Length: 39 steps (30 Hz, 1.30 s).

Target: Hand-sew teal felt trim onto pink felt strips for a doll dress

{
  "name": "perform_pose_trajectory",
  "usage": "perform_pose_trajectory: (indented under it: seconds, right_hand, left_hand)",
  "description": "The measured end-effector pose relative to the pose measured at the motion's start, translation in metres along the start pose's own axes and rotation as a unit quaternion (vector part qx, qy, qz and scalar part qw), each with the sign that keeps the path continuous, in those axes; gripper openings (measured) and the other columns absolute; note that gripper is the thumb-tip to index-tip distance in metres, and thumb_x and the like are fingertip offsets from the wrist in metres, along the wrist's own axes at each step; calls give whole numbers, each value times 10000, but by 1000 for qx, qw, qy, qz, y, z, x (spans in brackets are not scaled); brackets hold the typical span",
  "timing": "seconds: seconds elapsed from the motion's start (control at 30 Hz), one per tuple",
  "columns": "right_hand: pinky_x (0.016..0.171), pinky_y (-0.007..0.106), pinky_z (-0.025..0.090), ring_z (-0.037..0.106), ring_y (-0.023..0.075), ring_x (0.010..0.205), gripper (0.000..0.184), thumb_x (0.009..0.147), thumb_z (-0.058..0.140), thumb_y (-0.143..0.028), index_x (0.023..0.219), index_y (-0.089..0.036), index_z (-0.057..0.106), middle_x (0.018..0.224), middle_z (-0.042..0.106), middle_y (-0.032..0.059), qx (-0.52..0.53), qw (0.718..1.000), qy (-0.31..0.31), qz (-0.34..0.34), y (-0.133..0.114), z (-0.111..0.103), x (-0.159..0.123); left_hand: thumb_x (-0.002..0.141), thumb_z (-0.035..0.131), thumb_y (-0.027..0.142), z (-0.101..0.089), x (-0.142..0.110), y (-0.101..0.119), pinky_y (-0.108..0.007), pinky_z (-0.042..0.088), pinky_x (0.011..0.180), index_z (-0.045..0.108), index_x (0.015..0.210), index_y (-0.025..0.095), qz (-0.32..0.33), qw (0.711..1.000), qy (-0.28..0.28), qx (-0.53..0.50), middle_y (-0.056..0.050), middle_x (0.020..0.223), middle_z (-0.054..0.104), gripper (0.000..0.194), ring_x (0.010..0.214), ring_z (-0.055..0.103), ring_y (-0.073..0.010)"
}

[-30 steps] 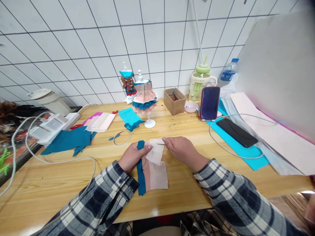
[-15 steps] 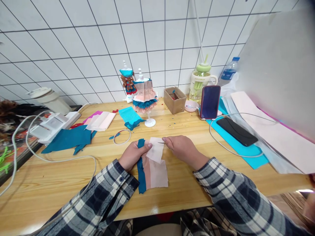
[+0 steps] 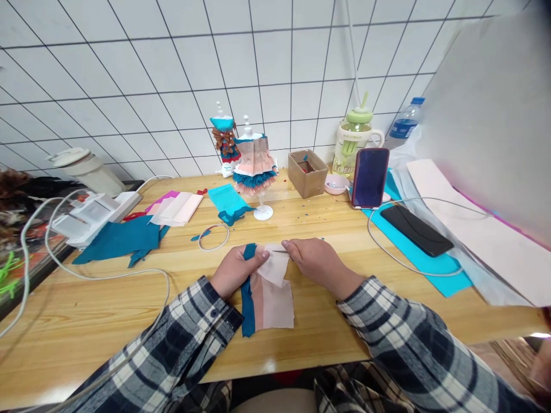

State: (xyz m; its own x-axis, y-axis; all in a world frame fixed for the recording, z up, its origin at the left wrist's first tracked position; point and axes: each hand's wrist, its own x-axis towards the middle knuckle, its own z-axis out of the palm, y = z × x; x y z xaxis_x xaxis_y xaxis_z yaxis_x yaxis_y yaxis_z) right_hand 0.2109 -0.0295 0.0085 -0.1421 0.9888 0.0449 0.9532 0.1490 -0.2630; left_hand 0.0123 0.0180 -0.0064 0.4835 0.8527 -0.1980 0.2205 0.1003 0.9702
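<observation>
My left hand [image 3: 236, 268] pinches a layered strip of crepe paper [image 3: 278, 307], with teal, salmon and pale pink bands, between thumb and fingers. The strip hangs down towards the table, and a pale pink flap [image 3: 275, 268] is folded across its upper part. My right hand [image 3: 317, 258] is closed on a thin pointed metal tool [image 3: 282, 251], whose tip lies at the flap's upper part. Most of the tool is hidden in the fingers, so its kind is unclear. Behind the hands stands a small dress form [image 3: 256, 155] in a ruffled pink and teal paper dress.
A second dressed form [image 3: 224, 143] stands behind it. Around are a cardboard box [image 3: 307, 180], an upright phone [image 3: 370, 178], a flat black phone [image 3: 416, 229], a white ring [image 3: 214, 237], teal paper [image 3: 118, 241], a power strip [image 3: 97, 215] and a cable [image 3: 124, 276] trailing over the left side.
The tool's tip reaches a little further left over the pale flap. Both hands keep nearly the same place and grip; the view has shifted slightly.
</observation>
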Motion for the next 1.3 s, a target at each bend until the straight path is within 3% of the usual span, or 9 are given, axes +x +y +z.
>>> perform_pose_trajectory:
  seconds: [0.17, 0.43, 0.7, 1.3]
  right_hand:
    - [630, 275, 347, 673, 176, 813, 507, 1039, 225, -419, 885, -215, 663, 872, 741, 43, -9, 1000, 6, 5, -1, 1, 0]
    - [617, 271, 344, 672, 171, 803, 516, 1037, 223, -431, 892, -216, 669, 878, 743, 44, -10, 1000, 9, 8, -2, 2, 0]
    - [626, 269, 353, 666, 173, 796, 527, 1040, 197, -421, 882, -213, 654, 853, 729, 49, 3, 1000, -5, 10, -5, 0, 0]
    - [643, 271, 351, 669, 169, 805, 490, 1045, 214, -404, 895, -208, 638, 853, 726, 38, 24, 1000, 13, -4, -9, 7, 2]
  left_hand:
    - [748, 719, 470, 1, 0, 1, -235, 430, 625, 594, 631, 160, 2, 1000, 3, -3, 30, 600, 598, 355, 623, 550, -132]
    - [732, 726, 500, 0, 1, 0, -248, 443, 640, 662, 725, 146, -3, 1000, 8, -3, -4, 708, 668, 360, 651, 567, -143]
    - [720, 722, 523, 1, 0, 1, -262, 454, 661, 638, 663, 159, 10, 1000, 13, 8, 2, 660, 653, 378, 674, 586, -165]
    - [716, 742, 518, 0, 1, -3, -296, 498, 715, 720, 860, 136, -10, 999, -16, -35, -51, 791, 718, 409, 747, 644, -203]
